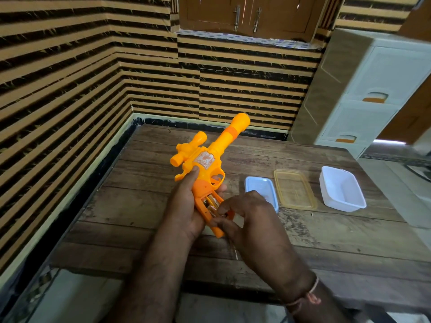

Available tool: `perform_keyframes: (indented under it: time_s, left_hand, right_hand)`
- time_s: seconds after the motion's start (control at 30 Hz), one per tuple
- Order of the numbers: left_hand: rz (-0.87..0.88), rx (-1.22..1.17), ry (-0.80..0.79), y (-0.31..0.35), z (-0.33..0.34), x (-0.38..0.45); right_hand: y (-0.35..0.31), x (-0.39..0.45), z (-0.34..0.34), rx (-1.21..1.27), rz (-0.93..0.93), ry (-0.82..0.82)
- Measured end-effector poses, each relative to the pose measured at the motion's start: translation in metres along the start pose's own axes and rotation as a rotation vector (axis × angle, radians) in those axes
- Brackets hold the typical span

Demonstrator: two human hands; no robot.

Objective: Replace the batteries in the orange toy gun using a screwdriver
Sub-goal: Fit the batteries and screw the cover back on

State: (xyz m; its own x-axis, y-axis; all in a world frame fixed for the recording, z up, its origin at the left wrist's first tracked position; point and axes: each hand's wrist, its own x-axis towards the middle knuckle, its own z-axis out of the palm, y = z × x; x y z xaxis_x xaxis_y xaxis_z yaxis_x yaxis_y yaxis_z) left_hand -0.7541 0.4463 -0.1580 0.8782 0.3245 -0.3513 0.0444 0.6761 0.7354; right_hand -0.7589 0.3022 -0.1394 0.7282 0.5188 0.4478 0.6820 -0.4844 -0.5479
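- Orange toy gun [210,159] held above the wooden table [140,206], left hand [184,206] wrapped round its grip.
- Battery compartment [210,205] in the grip is open, cover off, batteries visible inside.
- Right hand [254,220] pinches at a battery there; going in or out, can't tell.
- Screwdriver not clearly visible.
- Three plastic tubs [340,190] to the right.
- Cover and screw probably left to refit.
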Motion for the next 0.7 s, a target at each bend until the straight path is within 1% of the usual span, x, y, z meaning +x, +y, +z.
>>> perform_keyframes:
  time_s: [0.1,0.17,0.23,0.37,0.47,0.63,0.67,0.7]
  left_hand:
    - [0.019,-0.014,0.004,0.000,0.000,-0.001]
    - [0.021,-0.013,0.012,0.000,0.000,-0.002]
    - [0.019,-0.004,0.017,-0.001,0.001,-0.002]
    - [0.010,0.021,0.006,-0.003,0.003,-0.002]
    - [-0.009,0.016,-0.013,-0.002,0.004,-0.005]
    - [0.011,-0.001,-0.016,0.000,0.005,-0.008]
    - [0.010,0.002,-0.023,-0.001,0.007,-0.009]
    - [0.007,0.009,-0.031,-0.002,0.008,-0.010]
  right_hand:
    - [0.003,0.003,-0.010,0.063,-0.039,-0.091]
    - [0.004,0.005,-0.015,0.089,-0.086,-0.102]
    - [0.006,0.005,-0.014,0.102,-0.061,-0.098]
    - [0.010,0.000,0.001,0.151,0.106,-0.083]
    - [0.005,-0.001,0.004,0.265,0.252,-0.039]
    - [0.003,0.002,0.001,0.808,0.651,-0.128]
    - [0.002,0.003,0.002,0.883,0.719,-0.147]
    - [0.003,0.004,0.003,0.908,0.764,-0.160]
